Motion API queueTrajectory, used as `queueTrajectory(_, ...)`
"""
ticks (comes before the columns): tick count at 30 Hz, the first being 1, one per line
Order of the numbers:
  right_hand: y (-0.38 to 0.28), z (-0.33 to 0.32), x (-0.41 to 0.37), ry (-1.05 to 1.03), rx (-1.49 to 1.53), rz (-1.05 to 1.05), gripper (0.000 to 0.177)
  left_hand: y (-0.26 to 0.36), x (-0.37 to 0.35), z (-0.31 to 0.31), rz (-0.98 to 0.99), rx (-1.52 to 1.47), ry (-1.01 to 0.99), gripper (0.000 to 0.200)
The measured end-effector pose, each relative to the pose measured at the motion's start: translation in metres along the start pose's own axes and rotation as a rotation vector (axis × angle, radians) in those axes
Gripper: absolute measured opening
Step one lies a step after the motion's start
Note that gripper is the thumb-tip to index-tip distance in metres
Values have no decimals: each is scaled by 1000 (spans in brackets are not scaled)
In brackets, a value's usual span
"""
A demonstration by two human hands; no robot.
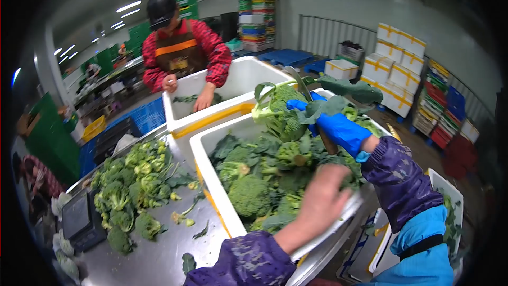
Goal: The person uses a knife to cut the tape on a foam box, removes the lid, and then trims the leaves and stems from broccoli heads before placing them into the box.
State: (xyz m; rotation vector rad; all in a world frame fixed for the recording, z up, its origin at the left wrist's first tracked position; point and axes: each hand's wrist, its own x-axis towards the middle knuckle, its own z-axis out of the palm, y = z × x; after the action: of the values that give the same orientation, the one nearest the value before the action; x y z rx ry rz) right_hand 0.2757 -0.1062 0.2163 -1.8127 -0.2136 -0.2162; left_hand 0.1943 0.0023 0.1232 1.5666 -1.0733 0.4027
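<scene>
So my blue-gloved right hand [338,127], right of center, was closed around a knife [303,86], with a broccoli head [286,111] up against it. My bare left hand [325,196] was over the near white bin [209,167], lower center, too blurry to tell how the fingers sat. Leafy broccoli crowded that bin, and its rim boxed the hand in. A second bin [211,114] butted up behind it, with a co-worker [182,55] reaching in. Over left, a broccoli pile [124,190] sat by a scale [79,217]; the steel table [159,259] had some scrap-dotted room, lower left of center.
</scene>
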Motion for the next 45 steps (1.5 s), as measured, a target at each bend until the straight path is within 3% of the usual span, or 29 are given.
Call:
queueTrajectory(3,-3,-36,-46,97,-54,136,38,-8,3,-12,-232,156,320,72)
queueTrajectory(4,-3,-43,-62,126,-55,177,40,9,7,-15,-398,-48,311,77)
queueTrajectory(6,-1,-47,-91,173,-46,259,43,-5,1,-5,-383,-65,213,82)
queueTrajectory(8,5,-41,-115,119,136,221,41,-18,1,-1,-459,-279,172,85)
queueTrajectory(9,0,-44,-133,147,80,246,40,-18,-2,-4,-622,-774,191,82)
queueTrajectory(10,-12,-42,-152,171,25,271,41,-2,2,-17,-685,-944,65,60)
queueTrajectory(12,7,-47,-160,200,54,203,42,-5,4,-20,-816,-1192,-22,54)
queueTrajectory(14,7,-52,-160,238,123,340,41,-2,2,-16,-858,-1276,-49,59)
queueTrajectory(18,-2,-52,-173,190,103,321,44,-4,1,-13,-884,-1456,-153,66)
queueTrajectory(28,3,-53,-180,152,175,362,48,-9,-1,-11,-996,-1552,-184,65)
queueTrajectory(30,15,-43,-185,212,-385,-113,67,-10,-1,-12,-1001,-1473,-167,64)
queueTrajectory(32,-1,-39,-198,162,-743,-21,89,1,4,-4,-892,-1509,-211,67)
queueTrajectory(34,13,-36,-203,174,-443,60,98,4,0,0,-925,-1487,-222,68)
queueTrajectory(36,34,-33,-209,267,-236,8,95,8,-3,1,-1026,-1494,-193,71)
queueTrajectory(37,46,-33,-215,315,-239,28,95,-2,-5,-4,-993,-1501,-335,75)
queueTrajectory(38,55,-31,-220,394,-53,-76,90,-3,-5,-6,-950,-1506,-463,78)
queueTrajectory(39,63,-33,-225,463,132,-189,84,2,-8,-8,-1138,-1299,-247,83)
queueTrajectory(40,57,-38,-235,486,131,-185,84,10,-8,-7,-1147,-1297,-271,83)
queueTrajectory(42,31,-55,-268,510,456,115,72,25,-11,-2,-995,-1072,-441,78)
queueTrajectory(43,24,-65,-283,637,338,145,66,31,-11,2,-1024,-994,-316,75)
queueTrajectory(44,48,-83,-289,684,318,-60,62,25,-10,4,-1029,-994,-321,75)
queueTrajectory(45,37,-96,-307,804,289,-99,58,12,-9,4,-989,-1010,-299,72)
